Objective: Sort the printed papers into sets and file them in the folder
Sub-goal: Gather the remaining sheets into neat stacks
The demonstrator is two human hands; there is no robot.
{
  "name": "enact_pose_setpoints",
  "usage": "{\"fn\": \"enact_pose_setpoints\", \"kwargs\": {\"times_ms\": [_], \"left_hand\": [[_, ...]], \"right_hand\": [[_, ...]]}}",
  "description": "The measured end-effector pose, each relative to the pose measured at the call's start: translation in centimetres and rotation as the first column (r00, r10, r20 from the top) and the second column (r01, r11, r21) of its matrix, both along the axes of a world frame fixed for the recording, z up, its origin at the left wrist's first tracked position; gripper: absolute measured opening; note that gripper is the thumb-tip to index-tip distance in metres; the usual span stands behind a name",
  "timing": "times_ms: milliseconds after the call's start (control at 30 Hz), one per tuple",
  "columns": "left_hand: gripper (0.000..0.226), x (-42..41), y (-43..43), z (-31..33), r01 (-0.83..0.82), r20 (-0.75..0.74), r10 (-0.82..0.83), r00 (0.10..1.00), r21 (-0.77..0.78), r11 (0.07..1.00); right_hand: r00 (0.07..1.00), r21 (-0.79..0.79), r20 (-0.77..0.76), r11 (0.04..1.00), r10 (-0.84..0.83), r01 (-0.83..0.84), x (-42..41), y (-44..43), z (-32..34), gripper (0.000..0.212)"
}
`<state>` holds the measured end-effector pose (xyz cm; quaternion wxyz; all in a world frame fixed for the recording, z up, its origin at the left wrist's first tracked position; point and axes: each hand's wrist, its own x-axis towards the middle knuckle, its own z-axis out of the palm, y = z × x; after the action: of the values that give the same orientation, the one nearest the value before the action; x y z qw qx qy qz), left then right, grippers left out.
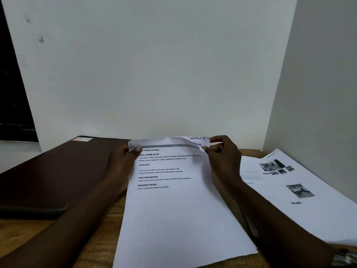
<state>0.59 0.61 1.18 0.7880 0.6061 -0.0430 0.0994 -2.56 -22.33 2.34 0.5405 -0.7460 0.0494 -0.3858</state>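
Observation:
A printed sheet [173, 206] lies on the wooden table in front of me, headed with bold titles and hand-marked "SECTION-2" at its top right. Its far edge is curled up and back toward me. My left hand [123, 161] pinches the top left corner of that sheet. My right hand [222, 153] pinches the top right corner, where more than one sheet edge seems to show. A dark brown folder [54, 175] lies closed on the left, touching my left forearm. Another stack of printed papers [293, 192] with small photos lies to the right.
White walls stand close behind the table and on the right, forming a corner. The wooden table [100, 242] shows between the folder and the sheet. A dark opening is at the far left. A watch [345, 258] is on my right wrist.

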Motion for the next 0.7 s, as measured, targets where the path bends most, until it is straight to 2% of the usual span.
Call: {"fn": "enact_pose_setpoints", "kwargs": {"times_ms": [233, 400, 500, 633, 700], "left_hand": [[0.025, 0.2, 0.1, 0.0, -0.017, -0.007, 0.017, 1.000, -0.008, 1.000], [0.026, 0.3, 0.3, -0.1, -0.020, -0.003, 0.020, 1.000, -0.017, 1.000], [0.022, 0.7, 0.9, -0.3, -0.050, -0.017, 0.049, 0.999, -0.028, 0.998], [0.021, 0.7, 1.1, -0.2, -0.067, -0.026, 0.066, 0.998, -0.041, 0.997], [0.023, 0.6, 1.0, -0.1, -0.054, -0.029, 0.053, 0.998, -0.045, 0.998]], "right_hand": [[0.998, -0.029, -0.005, 0.997, -0.068, 0.068, 0.2, 0.3, -0.4, 0.020], [0.987, -0.163, 0.154, 0.984, -0.051, 0.077, 0.2, 0.5, -0.6, 0.017], [0.983, -0.194, 0.180, 0.981, 0.027, 0.008, 0.3, 0.7, -0.7, 0.022], [0.974, -0.129, 0.206, 0.989, 0.095, -0.069, 0.2, 1.2, -0.7, 0.021], [0.978, -0.105, 0.133, 0.983, 0.162, -0.148, -0.1, 1.1, -0.3, 0.015]]}}
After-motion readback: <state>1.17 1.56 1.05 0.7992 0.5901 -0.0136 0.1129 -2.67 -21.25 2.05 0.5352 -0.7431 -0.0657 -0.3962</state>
